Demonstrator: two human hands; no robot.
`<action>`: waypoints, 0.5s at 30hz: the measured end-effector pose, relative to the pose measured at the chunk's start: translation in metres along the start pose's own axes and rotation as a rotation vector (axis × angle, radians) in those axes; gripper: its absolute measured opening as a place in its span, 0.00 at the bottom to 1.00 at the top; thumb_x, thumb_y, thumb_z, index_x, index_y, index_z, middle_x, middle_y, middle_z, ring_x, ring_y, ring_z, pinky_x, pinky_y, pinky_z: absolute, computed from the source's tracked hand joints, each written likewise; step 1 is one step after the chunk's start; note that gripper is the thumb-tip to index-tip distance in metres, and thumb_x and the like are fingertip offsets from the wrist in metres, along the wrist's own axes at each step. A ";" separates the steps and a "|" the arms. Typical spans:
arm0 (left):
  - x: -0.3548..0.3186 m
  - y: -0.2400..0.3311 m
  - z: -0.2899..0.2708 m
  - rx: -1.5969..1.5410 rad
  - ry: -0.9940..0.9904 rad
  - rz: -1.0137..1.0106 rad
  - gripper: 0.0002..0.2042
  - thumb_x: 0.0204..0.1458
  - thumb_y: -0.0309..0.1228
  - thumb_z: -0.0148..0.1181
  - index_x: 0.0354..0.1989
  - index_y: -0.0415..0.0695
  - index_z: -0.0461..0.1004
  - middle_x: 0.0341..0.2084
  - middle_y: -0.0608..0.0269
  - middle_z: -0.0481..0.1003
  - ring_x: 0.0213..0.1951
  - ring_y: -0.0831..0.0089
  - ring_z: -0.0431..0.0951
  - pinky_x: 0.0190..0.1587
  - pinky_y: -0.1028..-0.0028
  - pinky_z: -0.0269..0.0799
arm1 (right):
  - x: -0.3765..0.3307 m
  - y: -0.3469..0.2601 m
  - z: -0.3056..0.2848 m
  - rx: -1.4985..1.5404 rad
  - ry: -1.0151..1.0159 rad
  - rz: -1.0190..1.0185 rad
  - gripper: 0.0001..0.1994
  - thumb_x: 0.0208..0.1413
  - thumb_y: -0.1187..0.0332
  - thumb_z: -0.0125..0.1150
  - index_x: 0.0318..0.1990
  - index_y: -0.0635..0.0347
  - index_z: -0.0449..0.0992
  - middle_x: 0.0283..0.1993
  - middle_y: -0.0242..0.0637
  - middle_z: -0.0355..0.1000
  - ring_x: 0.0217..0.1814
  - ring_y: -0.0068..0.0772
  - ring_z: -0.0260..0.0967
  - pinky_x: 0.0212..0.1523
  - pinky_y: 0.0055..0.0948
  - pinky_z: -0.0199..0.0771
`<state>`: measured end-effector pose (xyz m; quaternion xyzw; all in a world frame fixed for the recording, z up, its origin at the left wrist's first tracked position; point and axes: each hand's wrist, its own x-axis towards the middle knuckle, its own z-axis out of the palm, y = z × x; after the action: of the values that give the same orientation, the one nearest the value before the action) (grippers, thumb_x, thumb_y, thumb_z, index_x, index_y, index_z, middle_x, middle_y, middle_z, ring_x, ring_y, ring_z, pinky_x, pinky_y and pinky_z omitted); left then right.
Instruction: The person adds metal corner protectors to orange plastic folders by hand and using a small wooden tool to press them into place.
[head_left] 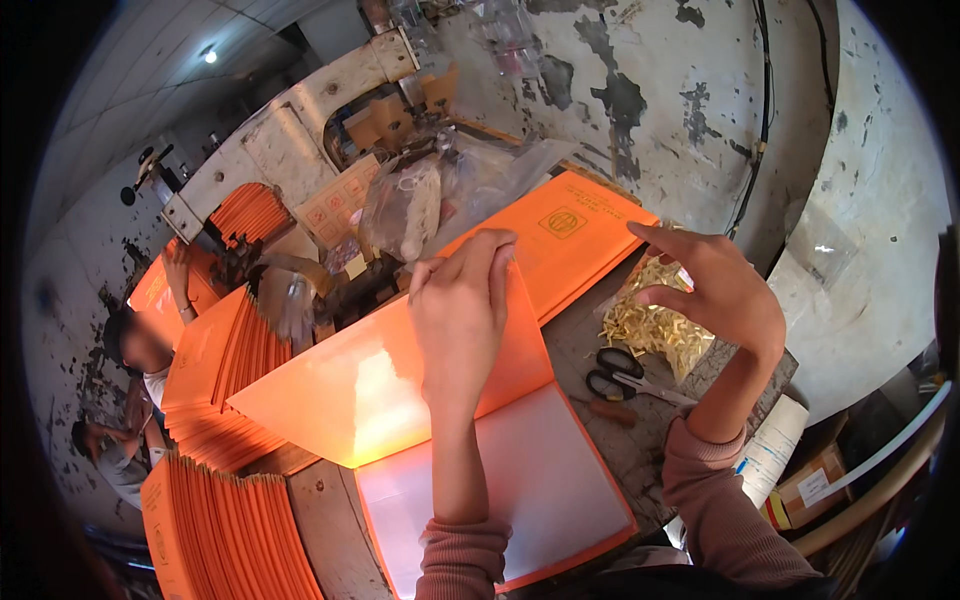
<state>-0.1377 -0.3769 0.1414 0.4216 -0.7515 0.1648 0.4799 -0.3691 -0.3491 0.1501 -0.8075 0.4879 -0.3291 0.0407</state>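
Note:
An orange folder [480,385] lies spread in front of me, its cover raised and its pale inner sheet [540,470] facing up. My left hand [462,310] is closed on the upper edge of that raised cover. To the right, my right hand [722,295] is open, thumb and forefinger apart. It hovers over a clear bag of small gold-coloured metal pieces [655,325], close to the corner of a stack of orange folders [585,235]. Black-handled scissors [625,377] rest on the worn table below the bag.
Tall stacks of orange folders [215,530] stand at the left, with more folders [205,385] behind. A large metal machine frame [265,140] and crumpled plastic bags [440,195] are at the back. Two people sit at the far left. A white roll [772,450] and cardboard box [812,487] are at right.

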 end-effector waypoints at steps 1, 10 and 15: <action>0.001 -0.001 0.001 0.019 -0.011 -0.011 0.01 0.50 0.26 0.56 0.29 0.44 0.73 0.21 0.65 0.74 0.17 0.70 0.68 0.31 0.74 0.61 | 0.002 0.001 0.001 -0.002 -0.017 -0.006 0.30 0.42 0.60 0.65 0.52 0.67 0.67 0.30 0.52 0.69 0.36 0.52 0.65 0.39 0.41 0.63; 0.004 -0.001 -0.002 0.034 -0.112 -0.050 0.02 0.49 0.22 0.53 0.29 0.43 0.72 0.19 0.63 0.74 0.16 0.67 0.68 0.27 0.71 0.65 | 0.005 0.002 0.008 -0.008 -0.043 -0.010 0.29 0.43 0.63 0.64 0.53 0.66 0.65 0.30 0.49 0.68 0.38 0.51 0.66 0.39 0.40 0.64; 0.000 -0.001 0.000 0.089 -0.083 0.008 0.03 0.48 0.24 0.55 0.31 0.44 0.71 0.20 0.63 0.75 0.17 0.66 0.69 0.27 0.71 0.65 | 0.001 -0.007 0.007 0.010 -0.062 0.024 0.29 0.43 0.63 0.64 0.53 0.65 0.64 0.32 0.50 0.69 0.39 0.50 0.67 0.40 0.40 0.65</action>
<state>-0.1371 -0.3777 0.1416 0.4460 -0.7642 0.1826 0.4285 -0.3597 -0.3482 0.1473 -0.8113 0.4942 -0.3059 0.0637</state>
